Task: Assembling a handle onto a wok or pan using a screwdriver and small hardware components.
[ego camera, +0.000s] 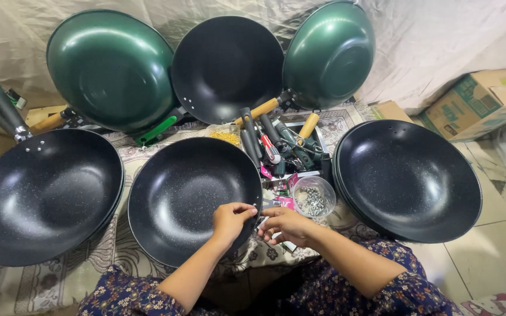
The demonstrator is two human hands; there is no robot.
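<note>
The left hand pinches the right rim of the middle wok, fingertips closed on something too small to tell, perhaps a screw. The right hand meets it from outside the rim, fingers curled, steadying that spot. The wok lies near the front edge of the patterned cloth. A clear bowl of screws sits just beside, within reach, before a box of handles.

I see a black speckled pan in the near middle, glossy dark green pans far left and far right, a red-handled screwdriver, a cream floral cloth, and navy flowered sleeves.
</note>
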